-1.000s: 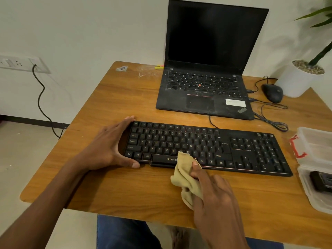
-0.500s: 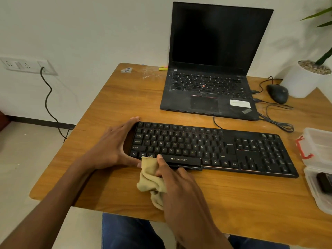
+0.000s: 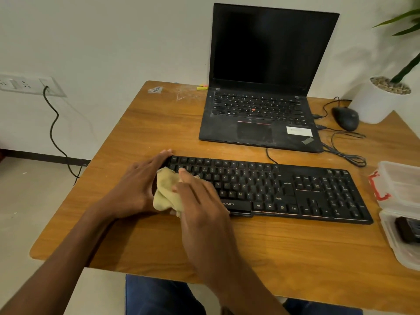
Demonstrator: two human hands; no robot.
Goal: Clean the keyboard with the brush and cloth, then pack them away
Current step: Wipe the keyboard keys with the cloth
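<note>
A black keyboard point(image 3: 295, 189) lies across the wooden table point(image 3: 159, 123) in front of me. My right hand point(image 3: 200, 201) presses a bunched tan cloth point(image 3: 167, 189) onto the keyboard's left keys. My left hand point(image 3: 138, 185) grips the keyboard's left end, fingers at the top corner, and the cloth hides its thumb. A dark object, possibly the brush point(image 3: 406, 228), lies in the clear plastic box point(image 3: 395, 242) at the right edge.
An open black laptop point(image 3: 261, 123) stands behind the keyboard. A black mouse point(image 3: 345, 118) with loose cables point(image 3: 345, 151) and a white plant pot point(image 3: 381, 101) sit at the back right. The box's lid point(image 3: 400, 185) with a red clasp lies right of the keyboard. A wall socket point(image 3: 29, 86) is left.
My right hand has carried the cloth leftward from the space bar edge and up onto the left keys. My left hand has stayed on the keyboard's left end.
</note>
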